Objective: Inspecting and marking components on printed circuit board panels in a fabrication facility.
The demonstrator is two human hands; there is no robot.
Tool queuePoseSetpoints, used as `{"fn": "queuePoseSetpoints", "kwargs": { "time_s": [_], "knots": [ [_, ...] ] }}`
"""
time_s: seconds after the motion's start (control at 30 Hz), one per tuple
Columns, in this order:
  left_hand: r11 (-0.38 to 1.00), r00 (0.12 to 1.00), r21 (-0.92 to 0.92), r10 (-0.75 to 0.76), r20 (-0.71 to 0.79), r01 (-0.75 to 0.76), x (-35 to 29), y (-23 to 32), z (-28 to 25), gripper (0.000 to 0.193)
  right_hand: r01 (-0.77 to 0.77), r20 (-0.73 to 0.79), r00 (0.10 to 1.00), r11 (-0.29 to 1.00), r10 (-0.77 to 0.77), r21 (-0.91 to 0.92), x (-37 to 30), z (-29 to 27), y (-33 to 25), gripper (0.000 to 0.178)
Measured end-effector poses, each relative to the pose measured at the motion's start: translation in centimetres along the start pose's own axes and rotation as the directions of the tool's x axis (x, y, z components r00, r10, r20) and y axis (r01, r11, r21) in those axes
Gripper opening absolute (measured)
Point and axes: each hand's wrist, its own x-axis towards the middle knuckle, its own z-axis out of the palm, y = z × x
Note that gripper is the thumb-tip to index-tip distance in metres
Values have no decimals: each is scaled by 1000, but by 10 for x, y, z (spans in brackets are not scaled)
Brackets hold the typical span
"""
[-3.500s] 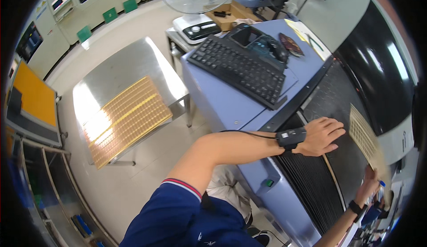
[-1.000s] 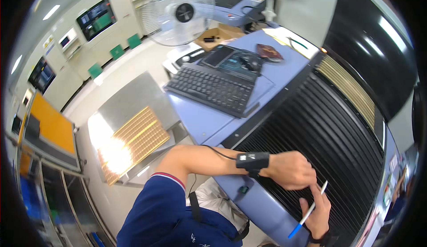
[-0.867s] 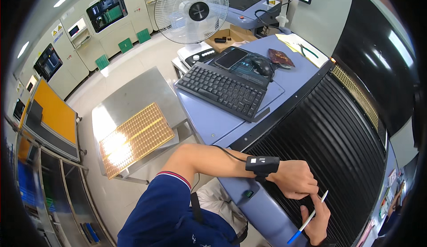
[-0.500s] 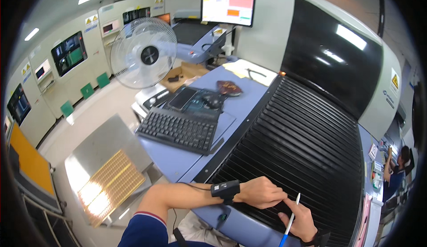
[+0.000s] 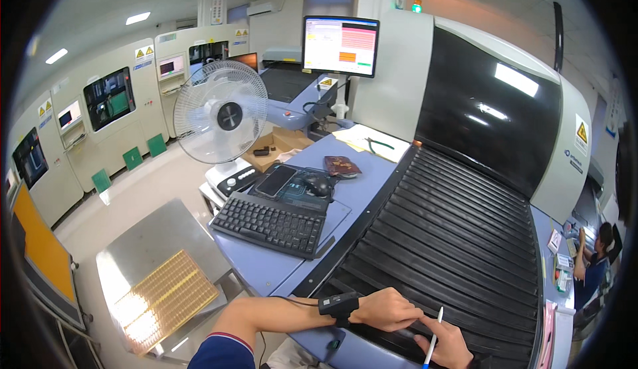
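Our left hand (image 5: 387, 310) curls, fingers bunched, against our right hand (image 5: 448, 346), which grips a white-and-blue pen (image 5: 435, 332) slantwise (likely freeing the fingertips) over the black pleated bellows cover (image 5: 458, 216).

A blue bench (image 5: 365, 182) carries a black keyboard (image 5: 269, 223). Just behind the keyboard lies a dark mouse pad (image 5: 297, 188), with a phone (image 5: 276, 181) and a mouse (image 5: 317, 184) on it. Beyond, to the keyboard's right, the bench holds a brown packet (image 5: 341, 165) and, farther back, papers (image 5: 353, 136) with pliers (image 5: 372, 146) lying on them. A black ribbed cover (image 5: 452, 216) stretches to the right of the keyboard. To the keyboard's left, lower than the bench, a metal table (image 5: 146, 236) bears a flat gold sheet (image 5: 166, 299).
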Motion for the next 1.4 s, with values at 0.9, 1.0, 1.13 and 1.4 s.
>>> {"fn": "queuePoseSetpoints", "kwargs": {
  "time_s": [0.9,1.0,1.13,1.4],
  "knots": [
    [995,997,95,44,-60,-38,-5,-9,13,14,-86,-2,996,993,86,-78,5,1,-19,40],
    [994,997,103,45,-66,-38,-6,-10,15,14,-95,6,995,990,96,-100,4,2,-16,40],
    [994,998,101,36,-50,-31,-6,-12,15,12,-91,-4,996,985,91,-146,5,3,-16,39],
    [988,997,147,59,-52,-50,-7,-14,16,15,-91,2,996,987,92,-130,7,3,-16,40]
  ]
}}
